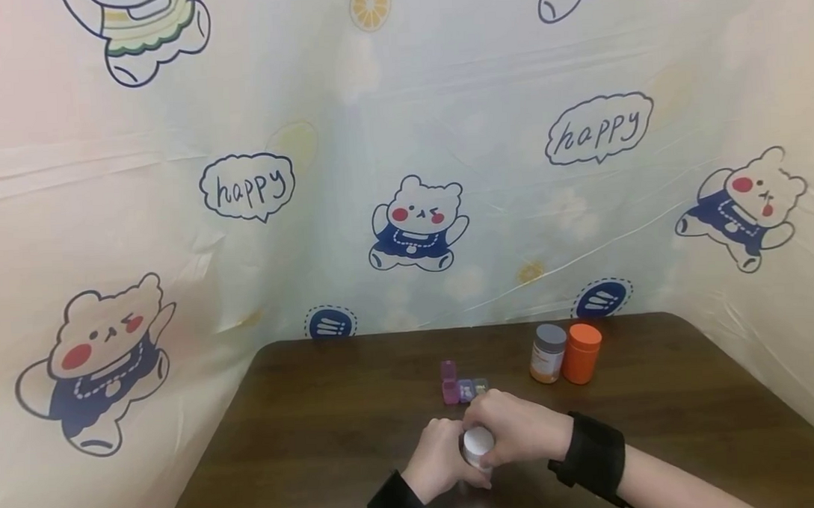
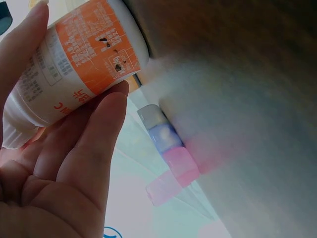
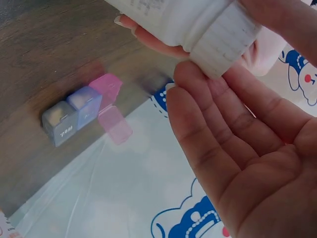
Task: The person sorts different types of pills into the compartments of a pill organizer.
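Near the table's front, my left hand [image 1: 440, 456] grips the body of a white pill bottle [image 2: 81, 62] with an orange-and-white label. Fingers and thumb of my right hand [image 1: 518, 427] pinch its ribbed white cap [image 3: 225, 42], which sits on the bottle. Just beyond the hands lies a small pill organizer [image 1: 466, 390] with pink, blue and grey compartments. Its pink lid [image 3: 116, 125] stands open, while the blue and grey lids are down over pale contents. In the left wrist view the bottle is tilted by the camera angle.
At the back right of the brown wooden table [image 1: 331, 406] stand a grey-lidded bottle [image 1: 548, 354] and an orange bottle [image 1: 582, 354], side by side. A cloth printed with bears [image 1: 416, 224] hangs behind the table and along both sides.
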A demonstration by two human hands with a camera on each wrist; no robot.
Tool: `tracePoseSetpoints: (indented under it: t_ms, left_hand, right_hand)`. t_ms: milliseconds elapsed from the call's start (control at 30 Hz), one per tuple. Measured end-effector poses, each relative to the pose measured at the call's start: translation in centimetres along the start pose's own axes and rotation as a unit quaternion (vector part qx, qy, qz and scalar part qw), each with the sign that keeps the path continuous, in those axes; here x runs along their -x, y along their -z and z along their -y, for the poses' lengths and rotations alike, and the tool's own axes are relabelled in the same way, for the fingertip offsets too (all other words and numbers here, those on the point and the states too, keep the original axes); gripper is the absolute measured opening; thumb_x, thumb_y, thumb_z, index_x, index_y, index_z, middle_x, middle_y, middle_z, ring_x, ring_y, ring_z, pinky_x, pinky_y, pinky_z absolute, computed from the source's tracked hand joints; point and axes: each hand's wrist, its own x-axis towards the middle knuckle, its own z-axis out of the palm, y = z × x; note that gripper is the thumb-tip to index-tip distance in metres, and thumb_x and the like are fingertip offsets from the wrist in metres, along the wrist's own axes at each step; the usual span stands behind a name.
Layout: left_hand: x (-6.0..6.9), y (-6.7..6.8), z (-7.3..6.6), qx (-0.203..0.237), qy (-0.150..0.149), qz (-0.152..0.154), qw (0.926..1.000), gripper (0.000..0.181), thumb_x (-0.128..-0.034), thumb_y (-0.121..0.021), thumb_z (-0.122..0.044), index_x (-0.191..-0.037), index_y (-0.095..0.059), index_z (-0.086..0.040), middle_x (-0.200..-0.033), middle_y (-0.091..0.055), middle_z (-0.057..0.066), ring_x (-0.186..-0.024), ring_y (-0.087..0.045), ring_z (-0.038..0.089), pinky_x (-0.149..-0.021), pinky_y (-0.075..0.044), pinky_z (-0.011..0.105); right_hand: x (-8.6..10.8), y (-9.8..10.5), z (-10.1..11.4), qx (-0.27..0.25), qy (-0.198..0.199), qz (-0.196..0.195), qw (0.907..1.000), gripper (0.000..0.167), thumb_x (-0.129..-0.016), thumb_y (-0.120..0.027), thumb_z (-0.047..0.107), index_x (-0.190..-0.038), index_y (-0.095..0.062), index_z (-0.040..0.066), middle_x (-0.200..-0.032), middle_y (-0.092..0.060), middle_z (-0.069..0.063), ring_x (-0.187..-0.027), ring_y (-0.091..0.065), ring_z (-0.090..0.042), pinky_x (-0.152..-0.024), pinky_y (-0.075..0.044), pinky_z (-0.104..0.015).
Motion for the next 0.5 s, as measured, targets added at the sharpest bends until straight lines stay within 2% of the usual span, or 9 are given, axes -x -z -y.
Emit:
tracePoseSetpoints:
  t_ms: [133,300,400,500]
  left_hand:
    - [0.1,0.0,0.0,0.002,0.002,0.003,1.0000,0.050,-0.0506,-0.099,-0.030,-0.089,-0.071,-0.015,-0.078,-0.072,-0.008,-0.070,-0.055,-0.003,-0.065,-0.045,0.017]
    - [0.1,0.0,0.1,0.003,0.005,0.004,1.0000,0.046,-0.0504,-0.099,-0.028,-0.086,-0.073,-0.015,-0.078,-0.073,-0.009,-0.072,-0.056,-0.002,-0.069,-0.045,0.018]
    - [-0.1,0.0,0.1,0.001,0.003,0.005,1.0000,0.044,-0.0491,-0.099,-0.029,-0.083,-0.075,-0.016,-0.074,-0.071,-0.012,-0.071,-0.053,-0.003,-0.070,-0.042,0.017]
    - [-0.1,0.0,0.1,0.003,0.001,0.004,1.0000,0.044,-0.0480,-0.099,-0.028,-0.081,-0.075,-0.015,-0.072,-0.069,-0.013,-0.068,-0.050,-0.005,-0.067,-0.040,0.015]
  right_hand:
    - [0.4,0.0,-0.3,-0.004,0.009,-0.017,0.9998,0.029,-0.077,-0.086,0.019,-0.104,-0.074,0.016,-0.094,-0.073,0.009,-0.082,-0.059,0.003,-0.071,-0.052,-0.018]
    - [1.6,0.5,-0.9,-0.017,0.031,-0.071,0.9968,0.035,-0.084,-0.082,0.031,-0.116,-0.074,0.018,-0.102,-0.070,0.007,-0.087,-0.056,0.000,-0.071,-0.053,-0.020]
    - [2.5,0.9,-1.7,-0.025,0.026,-0.121,0.9920,0.035,-0.081,-0.085,0.031,-0.112,-0.074,0.019,-0.098,-0.069,0.008,-0.084,-0.057,0.000,-0.069,-0.054,-0.020]
    - [3.7,1.5,-3.0,-0.038,0.000,-0.167,0.9852,0.037,-0.076,-0.089,0.029,-0.107,-0.072,0.018,-0.097,-0.070,0.007,-0.083,-0.061,-0.001,-0.070,-0.057,-0.024]
